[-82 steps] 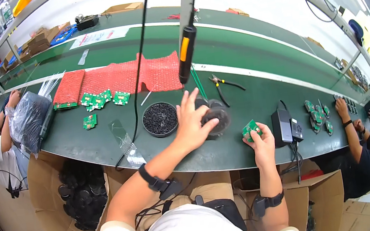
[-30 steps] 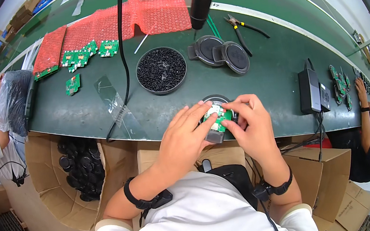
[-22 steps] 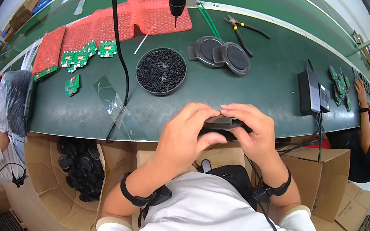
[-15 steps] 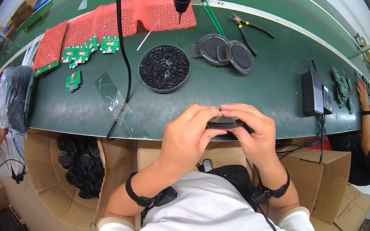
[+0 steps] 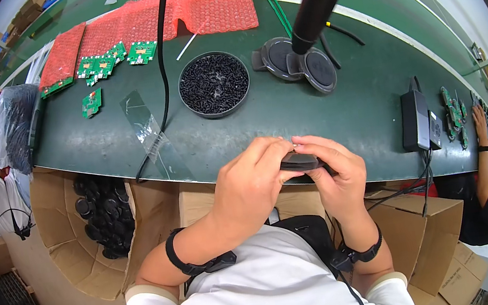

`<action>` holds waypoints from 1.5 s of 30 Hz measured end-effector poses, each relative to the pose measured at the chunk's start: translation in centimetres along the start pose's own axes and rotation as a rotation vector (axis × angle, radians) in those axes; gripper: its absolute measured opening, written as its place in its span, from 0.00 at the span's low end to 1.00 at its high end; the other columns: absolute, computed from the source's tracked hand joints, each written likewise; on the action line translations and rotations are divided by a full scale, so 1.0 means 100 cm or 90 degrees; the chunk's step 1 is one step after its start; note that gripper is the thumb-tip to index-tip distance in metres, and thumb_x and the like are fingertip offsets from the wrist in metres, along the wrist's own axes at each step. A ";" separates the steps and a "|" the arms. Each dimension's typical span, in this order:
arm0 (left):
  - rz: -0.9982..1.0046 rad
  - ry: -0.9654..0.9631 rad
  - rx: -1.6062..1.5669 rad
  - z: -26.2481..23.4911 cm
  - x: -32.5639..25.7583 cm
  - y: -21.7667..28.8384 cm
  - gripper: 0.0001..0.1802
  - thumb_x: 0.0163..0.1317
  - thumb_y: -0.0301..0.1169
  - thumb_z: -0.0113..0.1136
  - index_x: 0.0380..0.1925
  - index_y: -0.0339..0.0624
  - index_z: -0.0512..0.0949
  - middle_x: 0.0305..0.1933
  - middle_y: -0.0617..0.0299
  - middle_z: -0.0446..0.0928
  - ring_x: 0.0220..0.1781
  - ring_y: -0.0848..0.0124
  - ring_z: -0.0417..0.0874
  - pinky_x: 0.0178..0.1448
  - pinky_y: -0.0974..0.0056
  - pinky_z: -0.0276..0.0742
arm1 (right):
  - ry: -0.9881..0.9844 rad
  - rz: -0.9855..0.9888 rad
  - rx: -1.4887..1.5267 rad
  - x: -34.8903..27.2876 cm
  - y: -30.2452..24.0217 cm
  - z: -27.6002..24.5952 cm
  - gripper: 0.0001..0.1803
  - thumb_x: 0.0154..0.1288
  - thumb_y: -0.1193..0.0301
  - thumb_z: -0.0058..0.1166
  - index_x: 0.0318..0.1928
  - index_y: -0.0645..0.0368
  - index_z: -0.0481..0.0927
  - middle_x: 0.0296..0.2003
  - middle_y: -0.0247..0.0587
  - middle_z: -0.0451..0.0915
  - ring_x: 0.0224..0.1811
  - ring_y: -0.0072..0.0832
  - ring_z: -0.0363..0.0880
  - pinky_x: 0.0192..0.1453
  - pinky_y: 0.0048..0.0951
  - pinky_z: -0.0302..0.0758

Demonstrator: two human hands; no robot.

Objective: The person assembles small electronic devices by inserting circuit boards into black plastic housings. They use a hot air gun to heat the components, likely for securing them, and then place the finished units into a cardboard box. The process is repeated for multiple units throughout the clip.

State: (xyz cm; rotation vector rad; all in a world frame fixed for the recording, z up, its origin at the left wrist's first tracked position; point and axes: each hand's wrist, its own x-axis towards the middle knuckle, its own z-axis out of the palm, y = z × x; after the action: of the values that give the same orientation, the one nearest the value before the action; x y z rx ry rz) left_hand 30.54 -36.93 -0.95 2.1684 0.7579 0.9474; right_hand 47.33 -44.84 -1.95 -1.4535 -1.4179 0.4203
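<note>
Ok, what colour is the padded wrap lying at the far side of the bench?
Red; the bubble wrap shows best in the head view, behind the bowl of screws.

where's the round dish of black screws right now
In the head view the round dish of black screws sits on the green bench, above the left hand, between the green circuit boards to its left and the dark round covers to its right.

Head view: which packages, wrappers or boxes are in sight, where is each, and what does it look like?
Bubble wrap: red sheets, far side of the table.
Plastic bag: dark, bulging, table's left end.
Clear wrapper: flat, near the bowl of black screws.
Cardboard box: brown, open, under the table's left, holding round black parts.
Cardboard boxes: brown, lower right.
</note>
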 end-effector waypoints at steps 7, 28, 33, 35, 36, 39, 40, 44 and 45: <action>-0.022 0.002 -0.015 0.001 0.003 0.001 0.14 0.55 0.28 0.75 0.40 0.37 0.83 0.40 0.53 0.84 0.42 0.56 0.88 0.43 0.59 0.84 | 0.044 -0.027 0.024 0.001 0.004 0.004 0.19 0.56 0.88 0.64 0.48 0.60 0.89 0.54 0.47 0.85 0.52 0.37 0.88 0.53 0.31 0.85; 0.136 -0.010 0.179 0.011 -0.012 -0.032 0.26 0.42 0.25 0.76 0.48 0.42 0.86 0.49 0.56 0.83 0.54 0.56 0.86 0.52 0.58 0.86 | -0.059 -0.152 -0.216 0.001 0.018 -0.010 0.26 0.46 0.86 0.64 0.48 0.53 0.90 0.48 0.41 0.82 0.51 0.44 0.80 0.53 0.39 0.80; 0.137 -0.082 0.176 0.006 -0.020 -0.026 0.36 0.42 0.44 0.79 0.54 0.41 0.84 0.53 0.56 0.81 0.58 0.53 0.85 0.56 0.56 0.85 | -0.179 -0.053 -0.185 0.003 -0.001 -0.024 0.25 0.49 0.82 0.67 0.51 0.56 0.88 0.50 0.44 0.80 0.54 0.45 0.79 0.55 0.39 0.79; 0.143 -0.097 0.188 0.006 -0.019 -0.026 0.38 0.43 0.47 0.78 0.55 0.39 0.83 0.53 0.55 0.80 0.58 0.51 0.84 0.57 0.55 0.85 | -0.091 0.060 -0.111 0.008 0.003 -0.017 0.22 0.51 0.79 0.71 0.50 0.56 0.88 0.48 0.43 0.80 0.53 0.42 0.78 0.52 0.38 0.79; 0.148 -0.105 0.195 0.006 -0.019 -0.026 0.39 0.43 0.49 0.77 0.56 0.38 0.83 0.53 0.55 0.80 0.58 0.51 0.84 0.57 0.55 0.85 | -0.045 0.116 -0.074 0.010 0.005 -0.014 0.21 0.51 0.78 0.72 0.49 0.57 0.88 0.47 0.42 0.80 0.52 0.41 0.78 0.51 0.37 0.79; 0.145 -0.117 0.201 0.005 -0.018 -0.026 0.40 0.43 0.49 0.77 0.55 0.37 0.83 0.52 0.54 0.80 0.59 0.51 0.84 0.58 0.54 0.84 | -0.080 0.045 -0.188 0.012 0.016 -0.006 0.21 0.50 0.73 0.77 0.48 0.57 0.88 0.45 0.40 0.80 0.48 0.37 0.77 0.47 0.35 0.77; 0.149 -0.116 0.198 0.005 -0.017 -0.027 0.39 0.43 0.49 0.77 0.55 0.37 0.83 0.52 0.54 0.80 0.58 0.51 0.84 0.58 0.54 0.84 | -0.059 0.060 -0.163 0.011 0.015 -0.004 0.20 0.49 0.72 0.77 0.46 0.57 0.88 0.43 0.38 0.79 0.45 0.37 0.75 0.44 0.35 0.76; 0.142 -0.114 0.189 0.006 -0.017 -0.027 0.38 0.43 0.49 0.77 0.53 0.37 0.85 0.51 0.53 0.81 0.58 0.50 0.84 0.58 0.53 0.85 | -0.091 0.071 -0.163 0.014 0.015 -0.007 0.20 0.50 0.72 0.77 0.46 0.56 0.88 0.44 0.39 0.77 0.46 0.39 0.75 0.46 0.37 0.75; 0.138 -0.112 0.187 0.007 -0.017 -0.027 0.38 0.42 0.49 0.77 0.52 0.37 0.85 0.51 0.53 0.81 0.58 0.50 0.85 0.58 0.53 0.85 | -0.098 0.069 -0.168 0.015 0.015 -0.008 0.20 0.50 0.72 0.76 0.46 0.56 0.88 0.44 0.39 0.77 0.46 0.39 0.75 0.46 0.38 0.75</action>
State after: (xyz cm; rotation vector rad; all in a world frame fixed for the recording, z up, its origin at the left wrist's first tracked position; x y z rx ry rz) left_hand 29.44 -36.68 -3.99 2.5947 0.6157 0.7729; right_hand 49.10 -43.52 -2.28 -1.7476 -1.5664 0.4336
